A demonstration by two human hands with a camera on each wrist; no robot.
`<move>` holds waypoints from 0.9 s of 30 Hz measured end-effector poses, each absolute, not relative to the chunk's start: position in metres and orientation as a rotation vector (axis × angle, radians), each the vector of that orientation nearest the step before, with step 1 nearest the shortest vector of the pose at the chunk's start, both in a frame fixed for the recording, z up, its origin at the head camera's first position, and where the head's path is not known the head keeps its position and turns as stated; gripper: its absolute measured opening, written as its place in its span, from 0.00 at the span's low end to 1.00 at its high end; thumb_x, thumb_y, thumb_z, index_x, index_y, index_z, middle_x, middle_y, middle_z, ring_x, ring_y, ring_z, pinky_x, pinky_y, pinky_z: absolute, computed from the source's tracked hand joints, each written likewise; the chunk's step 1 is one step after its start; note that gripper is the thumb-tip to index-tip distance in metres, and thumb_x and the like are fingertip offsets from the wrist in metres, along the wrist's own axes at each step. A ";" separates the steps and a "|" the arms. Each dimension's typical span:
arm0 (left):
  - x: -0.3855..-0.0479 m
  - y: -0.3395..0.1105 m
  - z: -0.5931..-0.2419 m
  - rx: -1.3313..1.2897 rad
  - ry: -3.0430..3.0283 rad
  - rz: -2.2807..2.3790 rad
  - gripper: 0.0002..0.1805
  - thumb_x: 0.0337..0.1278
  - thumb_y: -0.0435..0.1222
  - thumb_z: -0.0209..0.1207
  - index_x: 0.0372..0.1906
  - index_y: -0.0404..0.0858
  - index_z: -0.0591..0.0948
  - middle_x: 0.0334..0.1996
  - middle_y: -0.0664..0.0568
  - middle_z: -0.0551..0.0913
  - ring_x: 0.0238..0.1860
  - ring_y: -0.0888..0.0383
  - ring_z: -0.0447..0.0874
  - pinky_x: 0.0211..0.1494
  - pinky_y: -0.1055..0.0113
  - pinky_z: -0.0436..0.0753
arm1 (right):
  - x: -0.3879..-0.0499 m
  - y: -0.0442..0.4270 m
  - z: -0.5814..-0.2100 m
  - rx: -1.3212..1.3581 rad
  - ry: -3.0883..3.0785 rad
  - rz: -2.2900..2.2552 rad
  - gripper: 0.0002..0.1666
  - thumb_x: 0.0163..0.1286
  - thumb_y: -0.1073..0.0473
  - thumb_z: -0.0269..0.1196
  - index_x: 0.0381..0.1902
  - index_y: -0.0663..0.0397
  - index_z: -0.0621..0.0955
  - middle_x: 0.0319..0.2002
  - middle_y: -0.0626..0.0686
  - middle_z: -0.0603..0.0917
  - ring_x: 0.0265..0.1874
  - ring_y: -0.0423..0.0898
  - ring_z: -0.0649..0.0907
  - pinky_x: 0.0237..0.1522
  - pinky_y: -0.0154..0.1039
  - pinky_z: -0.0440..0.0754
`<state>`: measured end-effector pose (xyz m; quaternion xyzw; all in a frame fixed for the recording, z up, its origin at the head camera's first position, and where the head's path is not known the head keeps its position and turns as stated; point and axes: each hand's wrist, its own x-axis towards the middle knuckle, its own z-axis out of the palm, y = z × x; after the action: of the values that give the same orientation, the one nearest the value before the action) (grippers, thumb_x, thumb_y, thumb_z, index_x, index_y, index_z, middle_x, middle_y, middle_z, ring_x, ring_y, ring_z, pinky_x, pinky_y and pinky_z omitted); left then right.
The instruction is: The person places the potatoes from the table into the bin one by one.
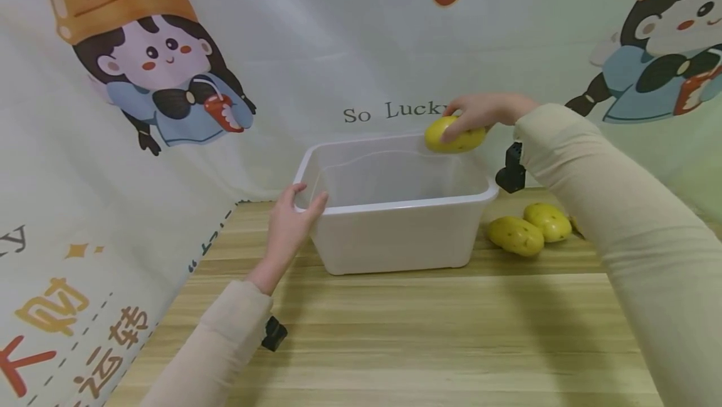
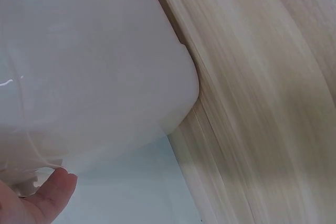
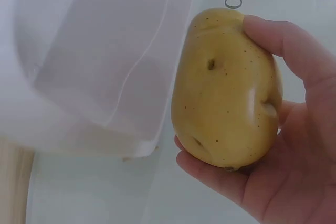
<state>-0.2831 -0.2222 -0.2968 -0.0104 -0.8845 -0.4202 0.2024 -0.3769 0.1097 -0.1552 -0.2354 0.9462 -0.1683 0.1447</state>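
A white plastic bin stands upright on the table. My left hand grips its rim at the left front corner; in the left wrist view only part of that hand shows at the bin's edge. Above the far right part of the rim, my right hand holds a yellow potato. The right wrist view shows this potato between the thumb and the fingers, close beside the bin wall. It has dark specks and a few small dents.
Two more potatoes, one nearer and one behind, lie on the wooden table right of the bin. Part of another yellow thing shows behind my right sleeve. A printed cloth hangs behind the table and along its left side.
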 end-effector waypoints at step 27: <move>-0.280 -0.219 -0.295 -0.002 -2.443 -1.263 0.35 0.54 0.50 0.58 0.61 0.33 0.66 0.60 0.38 0.68 0.58 0.44 0.68 0.58 0.51 0.70 | -0.395 0.075 -0.182 -0.566 2.531 -0.645 0.39 0.62 0.46 0.56 0.64 0.60 0.58 0.53 0.60 0.66 0.46 0.50 0.71 0.48 0.41 0.74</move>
<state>-0.2798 -0.2192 -0.2947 -0.0009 -0.8713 -0.4506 0.1944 -0.3947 0.0746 -0.1817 -0.2059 0.9211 -0.2348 0.2326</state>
